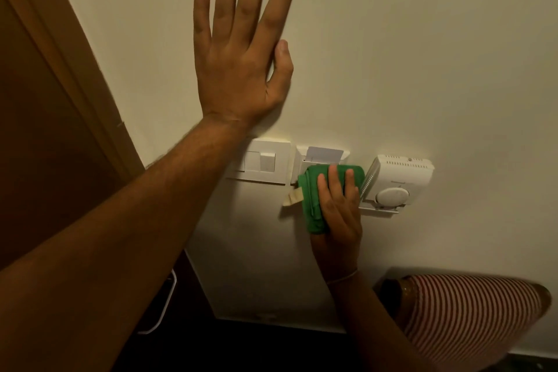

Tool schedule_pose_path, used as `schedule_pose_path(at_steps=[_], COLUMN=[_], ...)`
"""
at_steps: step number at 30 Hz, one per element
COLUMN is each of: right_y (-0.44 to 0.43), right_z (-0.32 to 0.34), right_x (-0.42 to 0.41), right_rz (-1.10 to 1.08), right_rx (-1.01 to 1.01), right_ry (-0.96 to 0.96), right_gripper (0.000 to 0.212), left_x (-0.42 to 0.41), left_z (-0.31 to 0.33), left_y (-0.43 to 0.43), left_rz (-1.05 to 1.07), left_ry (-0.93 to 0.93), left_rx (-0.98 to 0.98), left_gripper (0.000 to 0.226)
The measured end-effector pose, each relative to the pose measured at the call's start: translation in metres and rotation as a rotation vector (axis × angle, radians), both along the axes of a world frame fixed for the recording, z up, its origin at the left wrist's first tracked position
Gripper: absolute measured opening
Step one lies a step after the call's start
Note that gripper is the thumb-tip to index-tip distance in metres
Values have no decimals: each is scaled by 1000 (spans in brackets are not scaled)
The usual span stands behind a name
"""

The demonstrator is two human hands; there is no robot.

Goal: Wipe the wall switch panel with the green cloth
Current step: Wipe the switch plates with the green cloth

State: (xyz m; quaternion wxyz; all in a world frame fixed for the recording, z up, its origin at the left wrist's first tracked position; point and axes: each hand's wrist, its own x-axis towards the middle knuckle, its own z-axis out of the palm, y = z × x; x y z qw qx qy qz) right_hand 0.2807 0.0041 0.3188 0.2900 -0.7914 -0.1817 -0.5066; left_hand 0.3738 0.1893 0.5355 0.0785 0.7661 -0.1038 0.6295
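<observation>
Green cloth (311,196) under right hand (339,211) on panel (300,161) (thermostat (398,175) just beside).

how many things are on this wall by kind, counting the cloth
white square rocker switch plate: 1
white key-card holder: 1
pale card standing in the holder's slot: 1
white box thermostat with round dial: 1
small beige tag below the holder: 1
folded green cloth: 1
total: 6
</observation>
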Motion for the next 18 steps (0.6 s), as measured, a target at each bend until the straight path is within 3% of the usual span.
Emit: schedule_pose_path(at_steps=[2, 8, 14, 18], right_y=[-1, -6, 4, -1], right_z=[-2, -28, 5, -10], right_x=[2, -9, 4, 2], right_rz=[-15, -54, 22, -78], right_rx=[-18, -129, 10, -117], right_ry=[-6, 66, -34, -10], right_gripper=[54, 37, 52, 50], left_x=[0, -4, -3, -1], left_z=[-1, 0, -3, -5], left_y=[-1, -2, -3, -3], left_rz=[7, 15, 20, 13], left_ry=[-7, -9, -44, -68], left_rx=[-12, -17, -33, -39], left_gripper=[60, 60, 56, 55])
